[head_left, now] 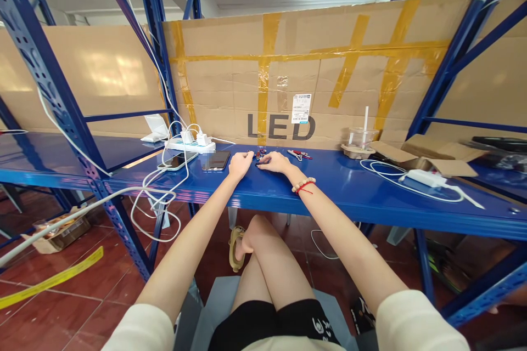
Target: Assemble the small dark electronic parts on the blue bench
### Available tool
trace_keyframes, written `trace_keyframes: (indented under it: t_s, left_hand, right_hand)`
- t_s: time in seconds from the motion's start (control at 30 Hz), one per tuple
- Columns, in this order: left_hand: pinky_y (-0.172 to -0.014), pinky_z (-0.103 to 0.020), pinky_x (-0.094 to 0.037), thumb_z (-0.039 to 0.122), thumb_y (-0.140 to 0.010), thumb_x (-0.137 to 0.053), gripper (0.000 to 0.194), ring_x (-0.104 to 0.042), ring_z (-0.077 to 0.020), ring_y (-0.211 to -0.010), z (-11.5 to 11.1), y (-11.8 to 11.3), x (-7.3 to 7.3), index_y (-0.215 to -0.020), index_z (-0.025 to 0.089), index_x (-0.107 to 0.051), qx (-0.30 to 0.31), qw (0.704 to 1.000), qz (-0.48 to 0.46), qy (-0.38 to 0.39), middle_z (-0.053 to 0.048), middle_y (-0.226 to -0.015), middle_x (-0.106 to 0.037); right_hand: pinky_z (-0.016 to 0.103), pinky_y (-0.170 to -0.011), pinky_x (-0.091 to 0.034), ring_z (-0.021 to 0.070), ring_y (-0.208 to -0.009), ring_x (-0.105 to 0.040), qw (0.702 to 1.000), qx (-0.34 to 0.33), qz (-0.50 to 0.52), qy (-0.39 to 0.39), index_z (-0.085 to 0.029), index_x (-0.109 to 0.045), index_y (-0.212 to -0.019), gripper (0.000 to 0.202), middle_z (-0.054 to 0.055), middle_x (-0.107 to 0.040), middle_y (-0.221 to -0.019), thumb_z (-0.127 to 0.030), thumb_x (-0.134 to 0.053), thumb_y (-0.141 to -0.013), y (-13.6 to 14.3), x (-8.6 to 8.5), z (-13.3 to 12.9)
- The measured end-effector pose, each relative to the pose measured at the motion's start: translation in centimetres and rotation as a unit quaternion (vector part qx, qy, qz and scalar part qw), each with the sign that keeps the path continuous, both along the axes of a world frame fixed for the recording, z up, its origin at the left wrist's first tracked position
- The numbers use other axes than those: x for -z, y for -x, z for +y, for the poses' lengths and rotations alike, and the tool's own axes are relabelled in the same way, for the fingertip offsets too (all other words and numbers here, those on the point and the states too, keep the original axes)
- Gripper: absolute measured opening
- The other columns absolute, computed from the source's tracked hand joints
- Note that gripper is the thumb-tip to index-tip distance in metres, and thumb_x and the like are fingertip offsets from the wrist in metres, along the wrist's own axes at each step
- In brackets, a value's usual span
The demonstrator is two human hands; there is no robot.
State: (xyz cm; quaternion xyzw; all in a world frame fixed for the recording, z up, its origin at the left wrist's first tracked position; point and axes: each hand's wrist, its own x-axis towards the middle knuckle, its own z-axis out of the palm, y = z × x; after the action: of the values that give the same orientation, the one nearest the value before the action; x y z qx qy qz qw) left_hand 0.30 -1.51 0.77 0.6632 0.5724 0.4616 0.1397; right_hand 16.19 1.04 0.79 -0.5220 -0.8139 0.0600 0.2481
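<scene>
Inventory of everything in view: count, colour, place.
Main items:
bench: one, blue, ahead
small parts: count unclear, red and dark, mid-bench
tools: count unclear, red and silver, right of those
smartphones: two, dark, bench left
power strip: one, white, behind smartphones
cables: several, white, left and right
plastic cup: one, clear, back right
open cardboard box: one, brown, bench right
corded block: one, white, before box
cardboard panel marked LED: one, brown, behind bench
tape: several, yellow, on panel
shelving uprights: several, blue, both sides
floor strip: one, yellow, lower left
stool: one, grey, below
bracelet: one, cream and red, right wrist
legs: two, bare, below
left hand: one, bare, mid-bench
right hand: one, bare, mid-bench
</scene>
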Motion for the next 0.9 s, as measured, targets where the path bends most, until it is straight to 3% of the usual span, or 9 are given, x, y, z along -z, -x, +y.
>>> trace_keyframes:
  t_s: [0.13,0.23,0.33,0.5,0.63,0.9]
  left_hand:
    - [-0.065,-0.028,-0.039,0.04,-0.076,-0.037,0.036,-0.058,-0.0215,-0.072,-0.5,-0.1,-0.4,-0.055,0.019,-0.056,-0.041,0.999,0.026,0.022,-0.006,-0.064,-0.062]
    - [-0.073,-0.029,-0.04,0.037,-0.077,-0.039,0.028,-0.058,-0.0222,-0.085,-0.6,-0.1,-0.5,-0.074,0.022,-0.062,-0.04,0.999,0.018,0.015,-0.004,-0.081,-0.066]
    - [-0.08,-0.032,-0.039,0.036,-0.077,-0.04,0.026,-0.057,-0.0213,-0.092,-0.5,-0.1,-0.5,-0.091,0.026,-0.06,-0.036,0.999,0.008,0.017,-0.002,-0.092,-0.067]
    - [-0.083,-0.034,-0.039,0.035,-0.078,-0.04,0.024,-0.057,-0.0218,-0.094,-0.5,-0.1,-0.5,-0.091,0.028,-0.059,-0.04,0.999,0.003,0.036,-0.001,-0.089,-0.067]
    - [-0.081,-0.034,-0.039,0.037,-0.076,-0.042,0.023,-0.057,-0.0227,-0.093,-0.5,-0.1,-0.5,-0.089,0.026,-0.058,-0.054,0.998,-0.009,0.043,-0.002,-0.088,-0.067]
    - [-0.077,-0.032,-0.041,0.037,-0.075,-0.044,0.021,-0.058,-0.0192,-0.08,0.1,0.0,0.1,-0.089,0.024,-0.052,-0.013,0.998,-0.046,0.039,-0.001,-0.075,-0.063]
  right_hand:
    - [0.025,-0.07,-0.046,0.0188,-0.087,-0.062,0.999,0.031,-0.002,0.007,-0.024,-0.071,-0.09,0.031,0.001,-0.069,-0.094,-0.045,-0.063,-0.069,0.1,-0.3,-0.5]
    - [0.026,-0.069,-0.046,0.0203,-0.087,-0.062,0.999,0.051,-0.001,0.006,-0.024,-0.072,-0.087,0.031,0.002,-0.069,-0.093,-0.047,-0.064,-0.068,0.1,-0.5,-0.8]
    - [0.025,-0.068,-0.046,0.0195,-0.083,-0.063,0.999,0.031,0.01,0.003,-0.023,-0.073,-0.083,0.026,0.003,-0.07,-0.089,-0.043,-0.065,-0.069,0.0,-0.4,-0.8]
    - [0.024,-0.068,-0.046,0.0183,-0.078,-0.064,1.0,-0.023,0.017,-0.003,-0.021,-0.074,-0.081,0.02,0.004,-0.071,-0.085,-0.037,-0.064,-0.073,-0.1,-0.1,-0.2]
    - [0.024,-0.07,-0.047,0.0184,-0.083,-0.063,0.997,-0.059,0.016,-0.041,-0.022,-0.072,-0.089,0.022,0.004,-0.07,-0.091,-0.035,-0.062,-0.075,-0.2,0.1,0.2]
    - [0.025,-0.074,-0.047,0.0178,-0.087,-0.062,0.996,-0.059,0.025,-0.067,-0.021,-0.069,-0.097,0.023,0.005,-0.068,-0.097,-0.031,-0.057,-0.08,-0.1,0.3,0.5]
